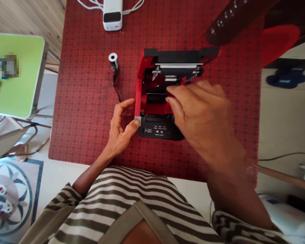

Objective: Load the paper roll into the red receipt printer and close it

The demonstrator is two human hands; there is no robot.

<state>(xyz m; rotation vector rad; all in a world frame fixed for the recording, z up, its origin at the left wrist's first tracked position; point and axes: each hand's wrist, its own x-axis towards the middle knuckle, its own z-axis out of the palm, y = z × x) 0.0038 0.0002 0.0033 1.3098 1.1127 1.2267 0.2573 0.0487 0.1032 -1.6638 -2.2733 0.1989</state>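
Note:
A red and black label printer [157,127] stands on the table with its lid raised, so its inner rollers show. My left hand [122,123] steadies the printer's left side, thumb on the grey front corner and forefinger along the red wall. Over the right part of the open bay is my right hand [200,112], thumb and forefinger pinched together; whatever they hold is too hidden to make out. Below the raised lid lies a dark roller [156,98] in the bay, near those fingertips. Left of the printer, a small white-cored roll [113,61] trails a dark strip towards my left hand.
A white power bank [113,17] with white cables lies at the back of the red patterned table [83,128]. A dark shiny cylinder [228,23] stands at the back right. To the left is a green folding table [25,81].

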